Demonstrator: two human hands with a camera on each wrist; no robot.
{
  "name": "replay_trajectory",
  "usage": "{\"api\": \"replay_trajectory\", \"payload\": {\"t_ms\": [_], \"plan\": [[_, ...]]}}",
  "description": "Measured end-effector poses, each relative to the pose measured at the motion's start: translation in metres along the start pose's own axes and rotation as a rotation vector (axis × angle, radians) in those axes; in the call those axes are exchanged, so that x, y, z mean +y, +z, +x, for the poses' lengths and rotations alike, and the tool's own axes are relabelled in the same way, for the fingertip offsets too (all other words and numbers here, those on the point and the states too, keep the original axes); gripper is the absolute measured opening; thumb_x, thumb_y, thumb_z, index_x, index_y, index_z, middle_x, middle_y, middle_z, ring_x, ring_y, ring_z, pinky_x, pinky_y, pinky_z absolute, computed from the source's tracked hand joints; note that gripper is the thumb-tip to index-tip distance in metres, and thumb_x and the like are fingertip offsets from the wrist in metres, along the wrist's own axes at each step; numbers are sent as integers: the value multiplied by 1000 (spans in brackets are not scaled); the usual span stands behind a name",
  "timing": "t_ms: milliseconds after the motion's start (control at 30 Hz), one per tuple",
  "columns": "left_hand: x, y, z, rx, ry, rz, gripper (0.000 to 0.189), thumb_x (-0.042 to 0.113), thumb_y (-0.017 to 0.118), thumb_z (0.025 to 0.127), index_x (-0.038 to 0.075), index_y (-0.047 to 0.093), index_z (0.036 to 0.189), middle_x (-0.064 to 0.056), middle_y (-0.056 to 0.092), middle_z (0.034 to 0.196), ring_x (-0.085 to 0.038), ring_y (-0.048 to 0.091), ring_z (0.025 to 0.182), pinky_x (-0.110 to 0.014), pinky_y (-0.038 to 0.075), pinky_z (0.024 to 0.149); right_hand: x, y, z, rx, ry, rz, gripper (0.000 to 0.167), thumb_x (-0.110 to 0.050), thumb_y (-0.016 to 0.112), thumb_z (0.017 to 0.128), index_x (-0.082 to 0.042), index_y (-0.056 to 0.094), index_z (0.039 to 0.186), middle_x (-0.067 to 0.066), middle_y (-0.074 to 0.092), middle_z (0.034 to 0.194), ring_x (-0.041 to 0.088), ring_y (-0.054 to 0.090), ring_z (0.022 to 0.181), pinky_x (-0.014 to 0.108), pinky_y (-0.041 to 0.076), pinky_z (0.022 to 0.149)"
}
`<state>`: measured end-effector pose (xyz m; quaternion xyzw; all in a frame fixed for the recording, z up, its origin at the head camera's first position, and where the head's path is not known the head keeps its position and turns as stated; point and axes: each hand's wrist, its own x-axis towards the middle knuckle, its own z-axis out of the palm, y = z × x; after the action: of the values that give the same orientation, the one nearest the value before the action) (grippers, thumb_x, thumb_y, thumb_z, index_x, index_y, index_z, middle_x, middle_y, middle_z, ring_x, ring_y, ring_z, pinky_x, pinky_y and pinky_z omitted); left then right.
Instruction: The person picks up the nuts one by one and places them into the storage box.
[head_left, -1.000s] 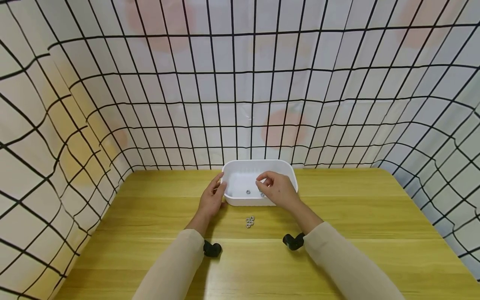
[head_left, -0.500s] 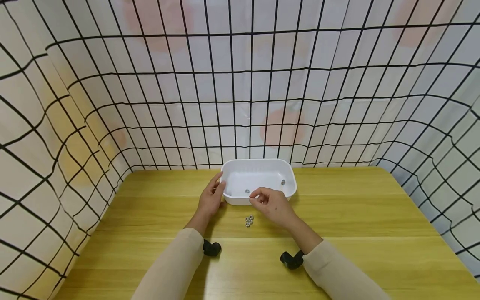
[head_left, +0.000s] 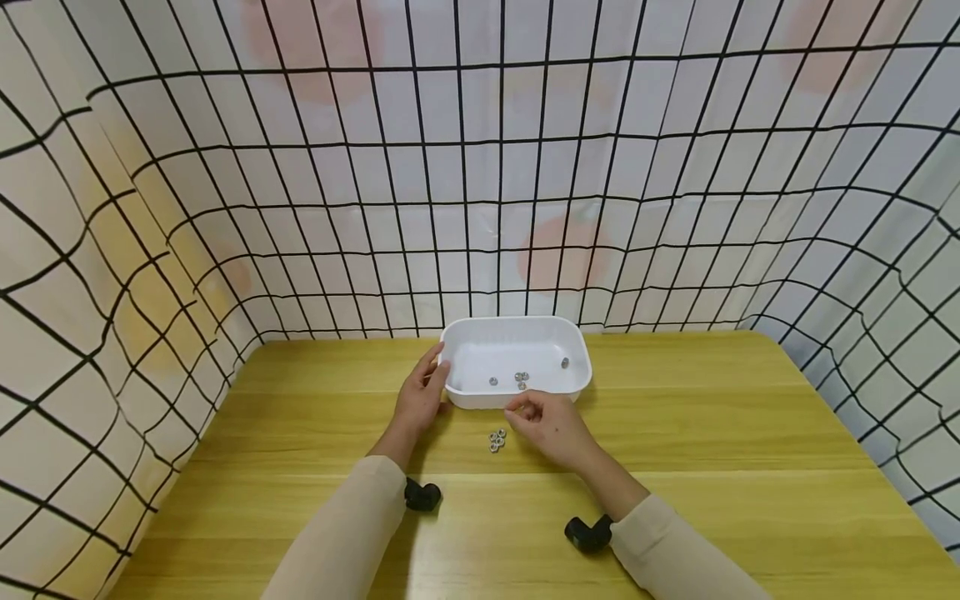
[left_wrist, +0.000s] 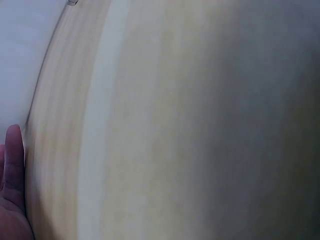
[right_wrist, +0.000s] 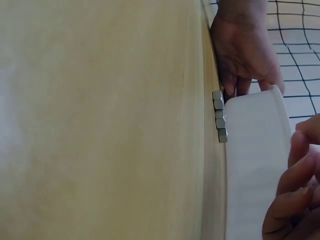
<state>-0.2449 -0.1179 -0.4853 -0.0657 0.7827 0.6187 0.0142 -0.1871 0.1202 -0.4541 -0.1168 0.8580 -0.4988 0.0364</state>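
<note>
Beyond both hands stands a white plastic tray (head_left: pixel 540 354) on the table. Several small metal hex nuts (head_left: pixel 521 379) lie on its floor, one of them apart at the right. My left hand (head_left: pixel 417 400) rests against the tray's left end with straight fingers, which also touch its wall in the left wrist view. Just in front of the tray's near wall hovers my right hand (head_left: pixel 553 429), fingers curled and thumb tip close to the index tip; I see nothing between them. Several more hex nuts (head_left: pixel 498 440) lie clustered on the table, left of that hand.
The yellow wood-grain table (head_left: pixel 697 467) reaches back to a white curtain (head_left: pixel 570 175) with a black grid pattern, which also encloses both sides. Black wrist mounts (head_left: pixel 422 497) sit at both sleeve cuffs, low over the table.
My right hand has come out from over the tray, back across its near rim toward me, uncovering nuts inside. The left hand stays at the tray's end. The cluster on the table looks the same.
</note>
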Motion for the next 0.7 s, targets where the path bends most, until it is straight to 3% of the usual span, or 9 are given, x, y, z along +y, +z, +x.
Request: {"api": "replay_trajectory", "payload": {"t_ms": [333, 467, 700], "plan": [[0, -1, 1, -6, 1, -1, 45, 48, 54, 105, 48, 47, 149, -7, 52, 151, -28, 56, 125, -28, 59, 70, 15, 5, -1, -70, 18, 9, 7, -16, 75, 93, -12, 75, 98, -1, 63, 76, 11, 53, 64, 19, 42, 56], [0, -1, 1, -6, -2, 0, 45, 49, 54, 104, 48, 47, 149, -6, 51, 151, -28, 56, 125, -28, 59, 70, 18, 10, -1, -82, 38, -33, 6, -19, 75, 93, -15, 75, 97, -3, 64, 75, 10, 53, 64, 20, 43, 57], [0, -1, 1, -6, -7, -3, 45, 49, 54, 105, 49, 46, 149, -7, 51, 152, -28, 56, 124, -28, 59, 71, 20, 16, 0, -49, 2, -129, 3, -20, 75, 91, -18, 74, 93, -6, 63, 72, 9, 54, 62, 22, 44, 59]]}}
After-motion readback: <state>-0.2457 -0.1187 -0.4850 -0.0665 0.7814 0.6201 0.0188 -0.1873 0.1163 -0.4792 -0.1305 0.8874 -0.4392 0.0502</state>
